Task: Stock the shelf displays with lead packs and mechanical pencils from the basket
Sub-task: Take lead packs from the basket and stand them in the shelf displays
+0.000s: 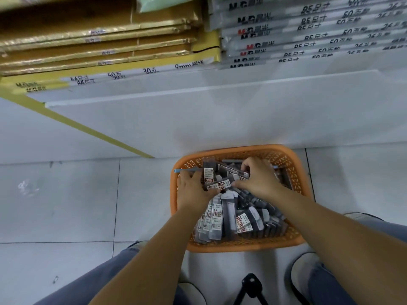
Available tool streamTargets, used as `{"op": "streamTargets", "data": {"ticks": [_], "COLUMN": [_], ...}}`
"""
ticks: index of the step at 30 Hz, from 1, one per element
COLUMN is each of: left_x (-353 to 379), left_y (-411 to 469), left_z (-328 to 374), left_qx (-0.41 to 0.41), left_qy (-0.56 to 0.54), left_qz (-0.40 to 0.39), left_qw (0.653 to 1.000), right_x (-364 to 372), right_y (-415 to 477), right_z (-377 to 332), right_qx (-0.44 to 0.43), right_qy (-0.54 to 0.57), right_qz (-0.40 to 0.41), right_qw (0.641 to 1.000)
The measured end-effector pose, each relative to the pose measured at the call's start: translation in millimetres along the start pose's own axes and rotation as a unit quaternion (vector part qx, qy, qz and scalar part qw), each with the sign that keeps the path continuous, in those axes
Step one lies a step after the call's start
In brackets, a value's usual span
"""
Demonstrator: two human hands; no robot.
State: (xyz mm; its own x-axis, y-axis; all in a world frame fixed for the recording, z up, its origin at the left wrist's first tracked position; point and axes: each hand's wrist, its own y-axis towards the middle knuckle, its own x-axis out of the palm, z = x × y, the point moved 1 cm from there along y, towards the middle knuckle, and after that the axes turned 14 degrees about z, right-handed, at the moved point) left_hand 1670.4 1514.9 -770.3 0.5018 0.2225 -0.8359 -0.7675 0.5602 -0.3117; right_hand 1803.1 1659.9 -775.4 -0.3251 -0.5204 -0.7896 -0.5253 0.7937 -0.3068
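1. My left hand (193, 190) had its grip closed around several lead packs (217, 186) in the far part of the basket, thumb pressed along a labelled one lying crosswise.
2. My right hand (259, 179) had its grip pinched on the other end of that same bundle, fingers curled over the dark packs behind it.
3. The white shelf (198, 111) filled the upper view, its lowest board bare in front, with yellow-edged paper pads (94, 47) stacked at left and grey notebook packs (308, 29) at right.
4. The pale tiled floor (66, 194) lay under everything, and my jeans-clad knees (105, 271) sat on either side of the basket's near edge.
5. The orange basket (242, 246) stood on the floor just before the shelf base, heaped with more lead packs (229, 219) in dark cases with white labels.
6. A thin blue mechanical pencil (187, 170) poked over the basket's left rim beside my left hand.
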Motion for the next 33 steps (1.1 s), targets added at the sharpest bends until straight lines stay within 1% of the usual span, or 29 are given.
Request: {"op": "streamTargets", "data": {"ticks": [1,3,7,9,11,13,15,17,20,22,24,29,33], "left_x": [-1,-2,-6,-9,-13,-18,-28,-42,-71,-93,-116,-177,-226], "left_y": [0,0,0,0,-1,-7,-12,-18,-27,-35,-44,-68,-87], "left_z": [-1,-1,2,4,8,14,21,27,34,42,53,86,108], "left_qx": [0.024,0.052,0.038,0.032,0.015,-0.014,-0.022,-0.025,-0.044,-0.051,-0.033,0.008,0.032], "left_qy": [0.045,0.079,0.064,0.055,-0.007,-0.113,-0.162,-0.203,-0.284,-0.325,-0.348,-0.406,-0.449], "left_qz": [0.012,0.016,-0.031,-0.063,-0.109,-0.154,-0.172,-0.17,-0.144,-0.122,-0.115,-0.117,-0.16], "left_qw": [0.999,0.995,0.997,0.996,0.994,0.982,0.971,0.964,0.947,0.937,0.93,0.906,0.879], "right_x": [0,1,-5,-10,-19,-35,-53,-73,-113,-141,-168,-234,-284], "right_y": [-2,-7,-15,-17,-18,-20,-21,-23,-30,-37,-46,-74,-95], "right_z": [-1,-2,-1,1,0,-5,-10,-12,-21,-32,-48,-98,-136], "right_qx": [-0.009,-0.008,0.053,0.073,0.078,0.082,0.073,0.074,0.044,0.03,0.005,-0.098,-0.161], "right_qy": [0.011,0.048,0.142,0.172,0.201,0.245,0.269,0.3,0.275,0.271,0.247,0.179,0.156], "right_qz": [0.01,0.008,-0.057,-0.067,-0.056,-0.057,-0.072,-0.086,-0.086,-0.11,-0.124,-0.11,-0.098], "right_qw": [1.0,0.999,0.987,0.98,0.975,0.964,0.958,0.947,0.957,0.956,0.961,0.973,0.969]}}
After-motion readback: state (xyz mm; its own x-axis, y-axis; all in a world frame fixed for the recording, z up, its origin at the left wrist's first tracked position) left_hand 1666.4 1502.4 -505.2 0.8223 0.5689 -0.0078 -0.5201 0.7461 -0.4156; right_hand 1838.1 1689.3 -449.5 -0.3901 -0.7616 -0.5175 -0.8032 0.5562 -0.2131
